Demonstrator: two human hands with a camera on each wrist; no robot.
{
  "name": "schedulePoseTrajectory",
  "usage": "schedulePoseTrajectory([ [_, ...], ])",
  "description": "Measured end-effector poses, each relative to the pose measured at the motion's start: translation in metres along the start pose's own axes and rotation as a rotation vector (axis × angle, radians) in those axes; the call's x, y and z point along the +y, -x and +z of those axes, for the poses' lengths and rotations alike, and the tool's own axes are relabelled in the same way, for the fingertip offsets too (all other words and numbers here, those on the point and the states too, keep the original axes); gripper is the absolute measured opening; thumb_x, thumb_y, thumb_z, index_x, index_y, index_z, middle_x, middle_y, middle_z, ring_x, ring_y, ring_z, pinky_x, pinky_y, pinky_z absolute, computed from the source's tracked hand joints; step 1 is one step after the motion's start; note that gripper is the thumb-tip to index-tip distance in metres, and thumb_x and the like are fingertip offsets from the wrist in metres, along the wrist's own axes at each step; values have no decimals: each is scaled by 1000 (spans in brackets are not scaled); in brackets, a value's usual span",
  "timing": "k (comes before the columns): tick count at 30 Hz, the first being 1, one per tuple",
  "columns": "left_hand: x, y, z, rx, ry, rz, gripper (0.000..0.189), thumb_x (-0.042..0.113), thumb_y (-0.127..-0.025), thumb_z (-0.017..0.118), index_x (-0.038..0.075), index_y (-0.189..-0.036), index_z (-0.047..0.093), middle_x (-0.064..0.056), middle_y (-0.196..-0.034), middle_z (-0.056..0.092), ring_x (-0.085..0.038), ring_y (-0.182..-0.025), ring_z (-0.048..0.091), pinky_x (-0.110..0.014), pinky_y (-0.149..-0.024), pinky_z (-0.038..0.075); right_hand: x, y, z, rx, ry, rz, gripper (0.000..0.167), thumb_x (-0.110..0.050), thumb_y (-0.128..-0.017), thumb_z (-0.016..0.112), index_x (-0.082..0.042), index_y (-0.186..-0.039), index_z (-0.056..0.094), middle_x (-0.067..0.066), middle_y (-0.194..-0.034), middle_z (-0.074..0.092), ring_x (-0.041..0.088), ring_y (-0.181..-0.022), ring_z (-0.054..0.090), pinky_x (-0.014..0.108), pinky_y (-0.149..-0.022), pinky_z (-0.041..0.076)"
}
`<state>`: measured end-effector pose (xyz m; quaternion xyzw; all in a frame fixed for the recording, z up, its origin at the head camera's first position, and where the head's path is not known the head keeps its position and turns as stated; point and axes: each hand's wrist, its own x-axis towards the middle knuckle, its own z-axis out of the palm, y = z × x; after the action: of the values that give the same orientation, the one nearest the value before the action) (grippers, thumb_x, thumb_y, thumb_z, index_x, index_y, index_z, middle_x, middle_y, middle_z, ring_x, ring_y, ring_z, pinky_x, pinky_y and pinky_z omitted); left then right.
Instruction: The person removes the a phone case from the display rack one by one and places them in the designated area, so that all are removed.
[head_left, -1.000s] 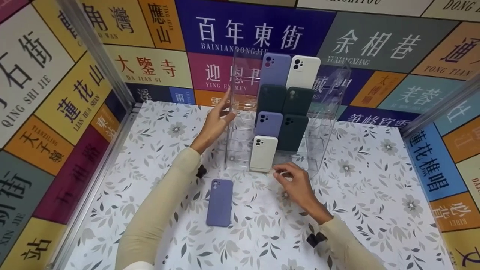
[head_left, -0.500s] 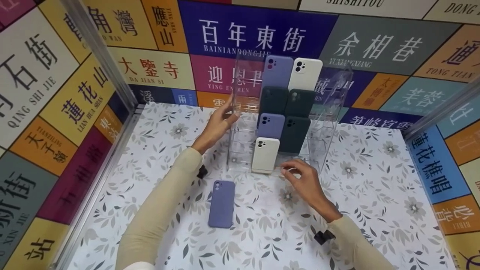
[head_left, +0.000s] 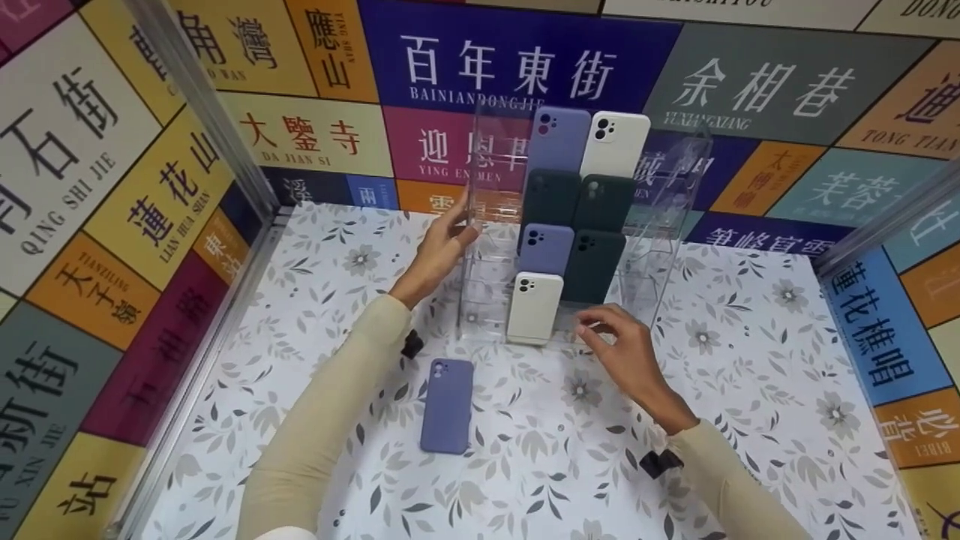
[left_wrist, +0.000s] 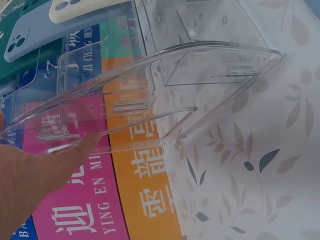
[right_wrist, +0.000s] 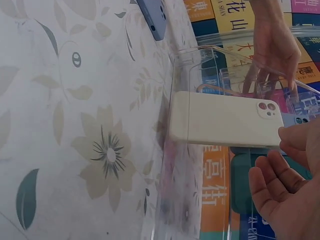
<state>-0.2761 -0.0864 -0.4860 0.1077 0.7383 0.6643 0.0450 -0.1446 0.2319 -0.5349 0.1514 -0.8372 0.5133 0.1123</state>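
A clear acrylic display stand (head_left: 487,315) holds several phone cases in stepped tiers. At its left side panel, my left hand (head_left: 442,247) grips the edge; the panel (left_wrist: 215,55) appears close up in the left wrist view. In the lowest tier stands a white phone case (head_left: 535,307), tilted back. My right hand (head_left: 630,352) is just right of it at the stand's front, fingers loosely bent, holding nothing. Above are a purple case (head_left: 545,250) and a dark green case (head_left: 595,266). A loose purple phone case (head_left: 447,406) lies flat on the table.
Higher tiers carry two dark green cases, then a purple case (head_left: 559,139) and a white case (head_left: 616,142) at the top. Printed sign walls (head_left: 517,60) surround the flower-patterned table (head_left: 360,465) behind and at both sides.
My right hand has drawn off to the right, away from the lowest white case. The left hand stays at the stand's side, and the cases keep their places.
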Motion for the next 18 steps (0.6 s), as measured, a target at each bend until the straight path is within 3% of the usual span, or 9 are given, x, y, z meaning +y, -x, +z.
schedulePoseTrajectory([
  [4, 2, 0, 3, 1, 3, -14, 73, 18, -112, 56, 32, -177, 25, -18, -172, 44, -35, -144, 58, -56, -118, 50, -2, -4, -4, -7, 11, -28, 22, 0, -100, 78, -8, -120, 82, 5, -118, 76, 25, -106, 74, 23, -95, 59],
  [12, 2, 0, 2, 19, -104, -23, 74, 25, -115, 56, 40, -177, 18, -12, -169, 49, -34, -146, 58, -54, -119, 50, -6, -7, -6, -18, 28, -48, 22, -1, -100, 78, -5, -121, 82, 7, -119, 76, 26, -107, 74, 20, -96, 58],
  [18, 1, -1, -1, -7, -74, -29, 75, 32, -115, 58, 41, -177, 17, -14, -168, 48, -32, -144, 57, -56, -118, 50, -6, -11, -7, 6, 32, -52, 23, 3, -97, 79, 0, -120, 81, 9, -117, 76, 30, -106, 74, 24, -93, 59],
])
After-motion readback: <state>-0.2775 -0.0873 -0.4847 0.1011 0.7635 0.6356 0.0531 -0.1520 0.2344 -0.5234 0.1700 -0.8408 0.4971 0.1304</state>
